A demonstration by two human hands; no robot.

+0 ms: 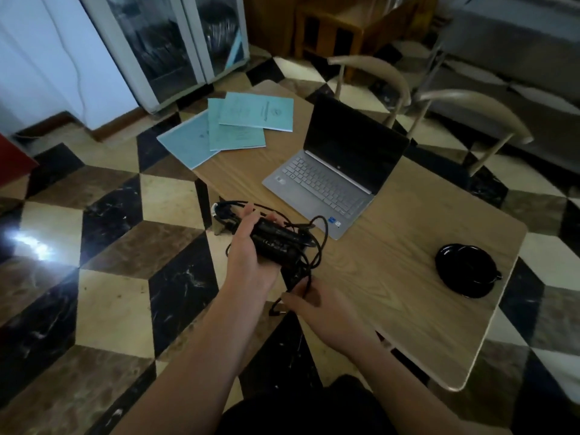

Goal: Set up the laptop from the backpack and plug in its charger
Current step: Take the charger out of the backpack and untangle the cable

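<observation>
Two hands: both are working at the near-left edge of a wooden table (pixel 408 277), seen from the single head camera looking down.
Left hand (pixel 251 249): palm is cupping the black charger brick (pixel 276 243), fingers curling up round its far side and gripping it.
Right hand (pixel 314 301): fingers are pinching the thin black cable (pixel 317 243) below the brick; the cable's small plug tip (pixel 277 312) is dangling just beside this hand.
Cable: it is looping in a loose tangle around the brick, with a bundled section sticking out past the left hand.
Laptop (pixel 335 171): it is sitting open on the table beyond the hands, screen dark, nothing plugged in that I can see.
Also on the table: teal booklets (pixel 232 127) are lying far left; a black cup and saucer (pixel 467 270) are sitting at the right.
Backpack: not showing in this view.
Step in hand: likely untangling the charger cable.
Next move: probably freeing the plug end, then carrying it to the laptop's port, whose side I cannot tell.
</observation>
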